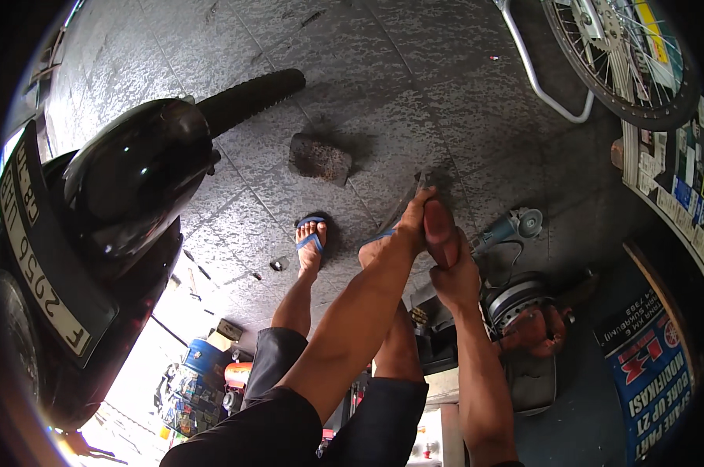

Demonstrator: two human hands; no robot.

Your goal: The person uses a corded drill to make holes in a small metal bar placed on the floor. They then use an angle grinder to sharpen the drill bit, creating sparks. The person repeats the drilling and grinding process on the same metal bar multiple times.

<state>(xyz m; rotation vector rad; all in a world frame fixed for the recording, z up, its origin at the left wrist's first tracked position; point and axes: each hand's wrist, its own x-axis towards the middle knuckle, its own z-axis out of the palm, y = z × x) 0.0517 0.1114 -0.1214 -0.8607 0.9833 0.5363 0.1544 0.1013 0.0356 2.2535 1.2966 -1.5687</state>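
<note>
A smooth, reddish-brown elongated piece [440,232] is held between my hands, a little above the floor; its exact kind I cannot make out. My left hand [412,218] is closed at its upper left end, with a thin, partly see-through strip showing beside the fingers. Lower down, the fingers of my right hand [457,274] wrap round its near end. To the right of the piece, a blue angle grinder [498,231] lies on the floor with its cord trailing toward me.
A dark rough block [321,159] lies ahead on the tiled floor [352,70]. At left stands a black motorcycle [145,159]; a spoked wheel [620,58] is at upper right. Close by my right forearm is an orange-red machine with a silver ring [531,323]. My sandalled foot [310,237] is left of my arms.
</note>
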